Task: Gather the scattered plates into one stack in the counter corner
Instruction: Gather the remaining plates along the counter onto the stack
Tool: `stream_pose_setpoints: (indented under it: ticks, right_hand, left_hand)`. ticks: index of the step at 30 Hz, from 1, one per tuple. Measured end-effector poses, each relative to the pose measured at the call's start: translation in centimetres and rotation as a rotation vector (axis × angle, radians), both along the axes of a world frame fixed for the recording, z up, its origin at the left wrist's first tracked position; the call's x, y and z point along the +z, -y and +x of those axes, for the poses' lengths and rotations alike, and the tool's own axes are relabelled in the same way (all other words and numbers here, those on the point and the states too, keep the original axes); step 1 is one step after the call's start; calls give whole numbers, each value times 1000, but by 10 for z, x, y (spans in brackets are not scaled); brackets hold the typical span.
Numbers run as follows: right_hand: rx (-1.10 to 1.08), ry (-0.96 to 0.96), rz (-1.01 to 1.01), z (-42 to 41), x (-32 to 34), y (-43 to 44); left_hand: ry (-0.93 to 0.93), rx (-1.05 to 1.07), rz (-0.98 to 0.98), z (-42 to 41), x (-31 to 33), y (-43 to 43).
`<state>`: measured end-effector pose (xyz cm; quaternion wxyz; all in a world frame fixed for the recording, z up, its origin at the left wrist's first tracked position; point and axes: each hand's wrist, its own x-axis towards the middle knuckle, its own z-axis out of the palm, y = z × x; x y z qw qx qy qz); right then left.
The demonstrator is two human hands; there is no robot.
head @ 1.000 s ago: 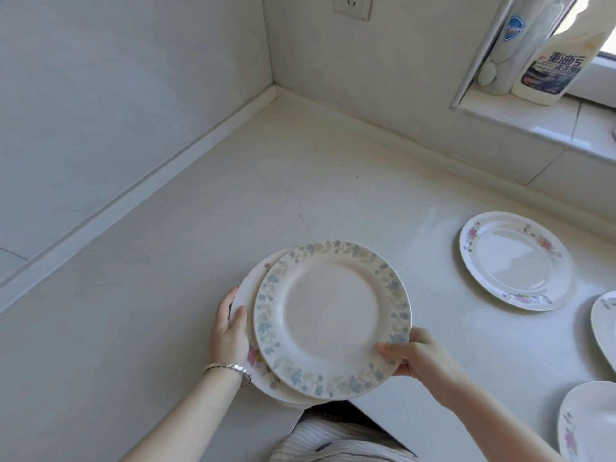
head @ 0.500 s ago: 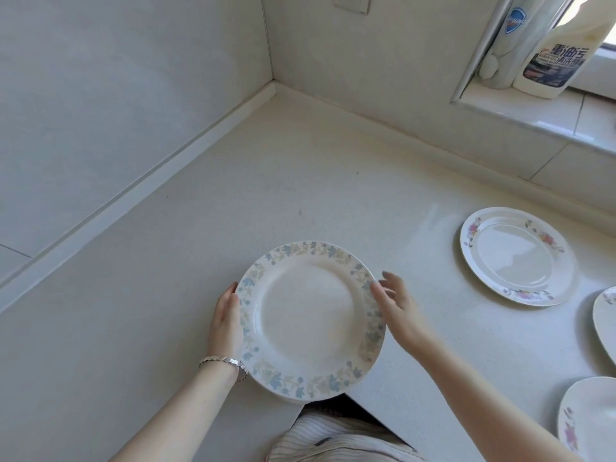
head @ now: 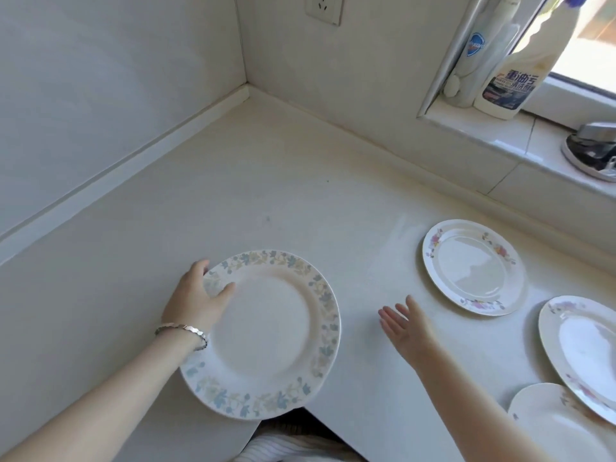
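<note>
Head view: your left hand [head: 196,300] gripped the left rim of the blue-flowered plate [head: 266,338], thumb curled over the top and fingers hidden beneath. That plate sat at the near edge of the counter [head: 266,181], well apart from the counter corner [head: 248,95]. Whether it lay flat, or hid anything under it, I could not tell. Your right hand [head: 408,328] hovered flat, fingers spread and holding nothing, between that plate and the pink-flowered plate [head: 473,266]. A third plate [head: 580,348] was cut off by the right edge. A fourth plate [head: 556,428] was cut off at the bottom, its rim seemingly tucked under the third. On the sill [head: 500,135], a labelled bottle [head: 515,78] lost its top to the frame, and a dark metal object [head: 590,155] was hard to make out.
</note>
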<state>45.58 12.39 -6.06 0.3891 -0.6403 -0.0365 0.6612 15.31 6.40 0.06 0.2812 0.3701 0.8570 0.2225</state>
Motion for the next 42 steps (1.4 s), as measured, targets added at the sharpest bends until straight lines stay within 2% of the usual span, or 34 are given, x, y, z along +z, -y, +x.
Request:
stream_pose_setpoints:
  ticks: [2,4,5,7,11,15,19,21,25,28,30,31,32,33,37,39,42]
  right_hand:
    - [-239,-5,-37,41,-7,-18]
    - [-324,90,-6,74,-17,-29]
    - [-308,151,40,83,-21,-30]
    - [-231,148,91,96,-40,-40]
    - [-141,283,-1,96,-36,-49]
    - [-154,153,10,100,-41,-58]
    - [-454,-132,89,93,-21,-44]
    - [-362,-173,121,86,-4,-30]
    - [-36,-215,182,61,38,-2]
    - [176,-238,241,38,64,9]
    - [327,-210,267,24,71,17]
    - [405,-190,273,18,72,20]
    - [476,-169,275,13,71,23]
    - [546,-143,275,6,71,26]
    - [753,-39,263,-18,71,32]
    - [817,49,255,-29,72,35]
    - [921,290,304,-43,73,38]
  left_hand:
    - [-92,-144,-64,5,0,-18]
    - [-191,-238,-122,12,-3,-30]
    - [-240,-266,-146,16,-3,-34]
    - [-284,-272,-176,21,-4,-39]
    - [-259,-244,-177,20,-5,-41]
    - [-264,-224,-152,19,-6,-40]
    - [-274,-216,-137,20,-6,-39]
    - [-275,-220,-138,20,-5,-38]
    - [-284,-242,-127,20,-3,-37]
    - [-225,-148,180,19,10,-34]
    - [94,-73,370,23,30,-29]
    - [279,-57,394,26,40,-25]
    - [385,-55,384,27,46,-21]
    - [371,-81,341,26,47,-16]
    - [-66,-188,76,4,35,0]
    - [-171,-217,-43,-6,31,9]
    - [-281,-272,-164,-13,22,23]
